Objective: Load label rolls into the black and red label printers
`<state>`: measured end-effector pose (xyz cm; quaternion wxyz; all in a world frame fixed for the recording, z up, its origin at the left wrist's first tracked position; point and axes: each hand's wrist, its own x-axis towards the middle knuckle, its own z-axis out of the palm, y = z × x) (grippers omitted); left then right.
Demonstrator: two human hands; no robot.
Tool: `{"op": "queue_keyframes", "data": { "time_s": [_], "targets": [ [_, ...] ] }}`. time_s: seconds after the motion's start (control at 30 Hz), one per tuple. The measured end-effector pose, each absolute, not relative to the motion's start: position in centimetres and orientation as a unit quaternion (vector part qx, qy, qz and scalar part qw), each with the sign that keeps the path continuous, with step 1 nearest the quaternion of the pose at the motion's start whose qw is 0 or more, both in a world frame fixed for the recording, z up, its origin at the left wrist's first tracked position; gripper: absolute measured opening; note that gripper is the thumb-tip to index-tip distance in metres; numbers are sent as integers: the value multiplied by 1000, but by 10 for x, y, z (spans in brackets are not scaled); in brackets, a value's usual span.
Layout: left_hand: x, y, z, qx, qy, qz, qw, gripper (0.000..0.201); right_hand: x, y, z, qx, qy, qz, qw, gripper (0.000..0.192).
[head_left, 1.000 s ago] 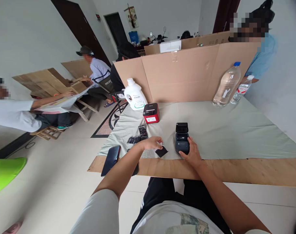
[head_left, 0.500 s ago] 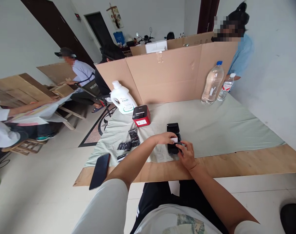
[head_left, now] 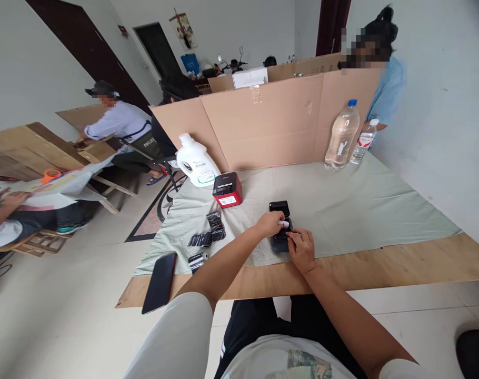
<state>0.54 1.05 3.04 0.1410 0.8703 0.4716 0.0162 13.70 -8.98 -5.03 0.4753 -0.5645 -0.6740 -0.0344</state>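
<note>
A small black portable receipt printer [head_left: 279,245] lies on the cloth with its lid [head_left: 278,207] flipped up on the far side. My left hand [head_left: 271,225] pinches a small white paper roll [head_left: 283,225] over the printer's bay; part of the roll is hidden by the fingers. Bent around the printer's near right edge, my right hand [head_left: 302,248] grips it with thumb and fingertips. Left of my forearm are plastic-wrapped black rolls [head_left: 216,225] and another wrapped roll [head_left: 198,261]. How deep the white roll sits is too small to tell.
A red-and-black box [head_left: 228,190] and a white jug [head_left: 198,163] stand at the back left. A phone [head_left: 159,283] lies over the table's front left edge. Two water bottles [head_left: 341,137] stand before a cardboard screen [head_left: 263,131]. Other people sit beyond and at left.
My left hand has tipped the white roll slightly over the printer, and my right fingers have shifted toward its right edge. At left, a co-worker's arm has drawn back, showing orange-handled scissors.
</note>
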Motion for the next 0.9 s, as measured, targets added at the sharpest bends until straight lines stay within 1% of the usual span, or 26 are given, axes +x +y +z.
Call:
{"op": "queue_keyframes", "data": {
  "time_s": [0.17,0.33,0.4,0.57,0.67,0.77,0.83,0.9],
  "targets": [
    [0,8,28,872,457,83,155,14,139,-88,-47,-544,-689,-47,476,24],
    [-3,5,20,860,450,170,174,13,139,-87,-46,-532,-703,-53,469,25],
    [-3,4,16,858,455,170,166,13,139,-85,-45,-529,-708,-55,464,25],
    [2,5,8,872,466,108,107,11,139,-83,-43,-522,-735,-43,431,25],
    [5,6,7,879,459,98,82,17,139,-83,-41,-525,-744,-40,412,23],
    [4,8,6,879,458,98,94,21,140,-85,-37,-528,-751,-40,395,21],
    [0,11,7,878,449,108,126,20,141,-86,-36,-529,-754,-41,387,21],
    [-5,17,9,860,456,161,162,18,142,-87,-35,-529,-757,-41,381,21]
  ]
}}
